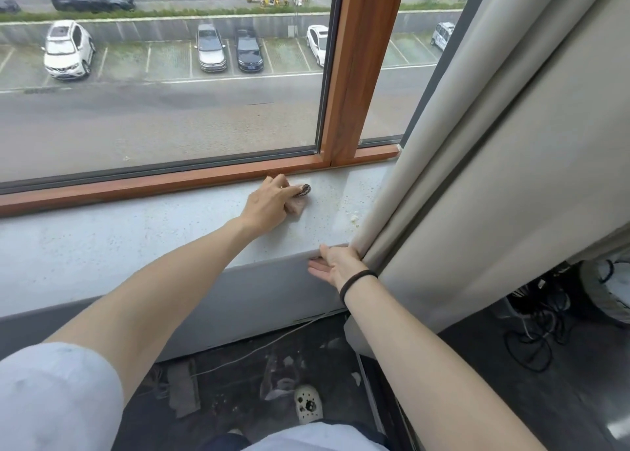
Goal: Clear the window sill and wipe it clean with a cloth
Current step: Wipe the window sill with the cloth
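Note:
The pale speckled window sill (136,239) runs below the wooden window frame (170,184). My left hand (269,203) grips a small brownish cloth (300,200) bunched against the sill, close to the frame. My right hand (335,263) is at the sill's front edge, fingers straight, its palm facing left, next to the beige curtain (477,177). A black band circles that wrist.
A small pale crumb (354,218) lies on the sill beside the curtain. Debris and a thin cable (259,348) lie on the dark floor below, with my shoe (308,404). Tangled black cables (538,328) sit at the right.

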Available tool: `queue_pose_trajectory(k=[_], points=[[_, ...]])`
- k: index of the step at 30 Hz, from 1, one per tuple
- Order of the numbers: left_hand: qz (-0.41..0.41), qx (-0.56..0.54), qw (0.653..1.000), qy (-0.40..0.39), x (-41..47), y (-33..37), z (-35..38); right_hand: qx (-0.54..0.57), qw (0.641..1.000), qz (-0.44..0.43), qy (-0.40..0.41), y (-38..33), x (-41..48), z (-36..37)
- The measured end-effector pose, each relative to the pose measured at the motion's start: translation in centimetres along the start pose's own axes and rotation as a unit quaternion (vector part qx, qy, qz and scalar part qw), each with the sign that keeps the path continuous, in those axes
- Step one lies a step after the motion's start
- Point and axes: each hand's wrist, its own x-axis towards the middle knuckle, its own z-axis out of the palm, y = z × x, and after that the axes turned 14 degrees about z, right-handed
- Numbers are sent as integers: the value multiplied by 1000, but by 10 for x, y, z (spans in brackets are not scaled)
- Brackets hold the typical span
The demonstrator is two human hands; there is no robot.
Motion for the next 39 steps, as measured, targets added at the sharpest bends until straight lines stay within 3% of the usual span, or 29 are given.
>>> queue_pose_trajectory(k=[9,13,14,16,18,20,24,29,31,33,35,39], points=[[32,-161,986,-36,-63,26,4,1,999,-40,-4,9,-10,3],[16,-215,968,-130,-90,37,-12,-8,999,-44,6,13,-18,2],[5,-211,970,-120,-98,36,-16,-11,999,-48,18,16,-18,1],[-49,-228,972,-21,-111,34,-28,-26,995,-75,60,20,-16,-3],[-123,-270,951,81,-124,25,-42,-68,986,-112,100,26,-16,-5],[-181,-286,933,126,-134,9,-53,-92,980,-132,120,33,-17,-4],[-175,-149,971,66,-156,2,-44,-127,972,-137,140,40,-26,-1],[-69,-217,972,-54,-155,28,-33,-190,942,-202,190,35,-37,0],[-84,-261,962,-14,-146,37,-39,-248,908,-249,228,26,-43,-1],[-111,-317,941,51,-133,39,-47,-326,848,-322,266,15,-52,-1],[-127,-376,916,54,-121,39,-58,-400,782,-384,285,5,-61,1],[-176,-449,875,37,-104,37,-65,-588,592,-450,318,-16,-73,0]])
